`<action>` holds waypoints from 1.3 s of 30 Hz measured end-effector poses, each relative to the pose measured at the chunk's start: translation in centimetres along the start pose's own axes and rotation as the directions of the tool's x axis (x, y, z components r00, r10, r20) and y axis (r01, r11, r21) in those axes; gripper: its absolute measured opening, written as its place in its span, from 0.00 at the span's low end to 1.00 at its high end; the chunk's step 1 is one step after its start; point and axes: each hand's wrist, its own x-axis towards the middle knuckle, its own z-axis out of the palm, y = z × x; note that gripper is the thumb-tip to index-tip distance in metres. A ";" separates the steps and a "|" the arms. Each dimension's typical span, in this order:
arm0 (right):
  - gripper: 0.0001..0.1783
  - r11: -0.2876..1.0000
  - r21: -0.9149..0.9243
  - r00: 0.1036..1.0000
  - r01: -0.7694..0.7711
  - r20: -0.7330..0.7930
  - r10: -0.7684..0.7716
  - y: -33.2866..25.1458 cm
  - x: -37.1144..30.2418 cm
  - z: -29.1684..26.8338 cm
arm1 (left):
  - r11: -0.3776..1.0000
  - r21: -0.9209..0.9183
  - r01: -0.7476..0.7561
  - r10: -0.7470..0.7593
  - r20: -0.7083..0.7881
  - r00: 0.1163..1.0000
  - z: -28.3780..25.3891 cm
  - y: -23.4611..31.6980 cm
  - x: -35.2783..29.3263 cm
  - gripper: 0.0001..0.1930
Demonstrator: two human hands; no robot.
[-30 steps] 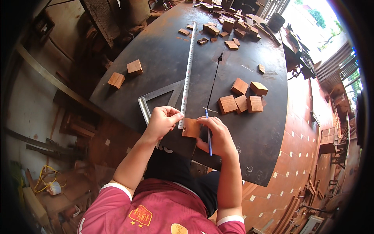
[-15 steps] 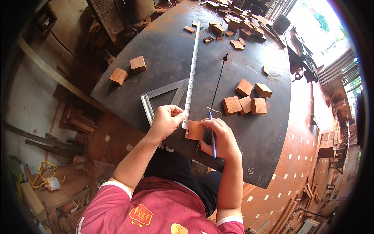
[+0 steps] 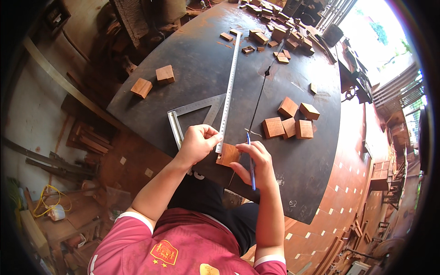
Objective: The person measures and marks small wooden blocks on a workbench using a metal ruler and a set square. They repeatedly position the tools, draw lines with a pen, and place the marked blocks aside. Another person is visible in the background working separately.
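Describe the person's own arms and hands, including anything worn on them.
The left hand and right hand are bare, without gloves. The forearms are uncovered, with no watch or bracelet visible. Short maroon sleeves end above them in white trim, matching the maroon shirt.

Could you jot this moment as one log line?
left hand: pinching ruler; right hand: holding blue pen, touching wooden block; metal triangle: on dark table
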 end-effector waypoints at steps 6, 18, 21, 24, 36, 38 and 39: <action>0.36 0.993 -0.104 0.998 0.064 0.014 -0.063 -0.9 0.6 0.4 | 1.000 0.023 -0.014 0.014 -0.007 1.000 0.0 -0.3 0.1 0.07; 0.34 0.996 -0.076 0.998 0.038 0.061 -0.034 -0.5 0.4 0.2 | 0.999 0.037 -0.022 0.023 -0.012 1.000 0.0 -0.4 0.1 0.08; 0.32 0.998 -0.061 0.997 0.034 0.078 -0.030 -0.6 0.5 0.1 | 0.999 0.036 -0.032 0.032 -0.010 0.999 -0.1 -0.6 0.2 0.08; 0.33 0.997 -0.078 0.998 0.019 0.068 -0.013 -0.3 0.4 0.3 | 0.999 0.024 -0.033 0.033 -0.006 0.999 0.0 -0.7 0.1 0.07; 0.30 0.991 -0.130 1.000 -0.009 -0.030 0.005 0.4 0.1 0.6 | 0.999 0.035 -0.037 0.036 0.014 0.999 -0.1 -0.6 -0.1 0.07; 0.30 0.991 -0.132 1.000 -0.011 -0.026 0.008 0.4 0.1 0.6 | 0.999 0.038 -0.036 0.036 0.023 0.999 -0.1 -0.7 -0.1 0.07; 0.30 0.991 -0.134 1.000 -0.013 -0.024 0.009 0.4 0.1 0.6 | 0.998 0.043 -0.036 0.035 0.027 0.999 -0.1 -0.6 -0.1 0.07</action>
